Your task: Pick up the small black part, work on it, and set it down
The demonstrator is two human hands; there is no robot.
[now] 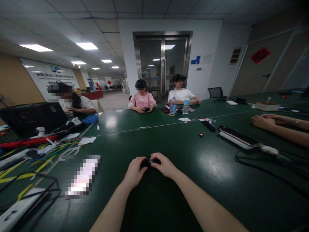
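Observation:
My left hand [134, 171] and my right hand [164, 165] meet over the dark green table [183, 161] in front of me. Both are closed around a small black object [147, 162] held between them. The fingers of each hand wrap its ends, so most of its shape is hidden. The hands rest on or just above the tabletop.
A phone [238, 136] on a white power strip lies to the right, a cable trailing from it. Coloured wires [48, 154] and a laptop [31, 117] crowd the left. Three people sit at the far side; another person's forearms [280, 127] rest at right. Two water bottles [180, 105] stand far back.

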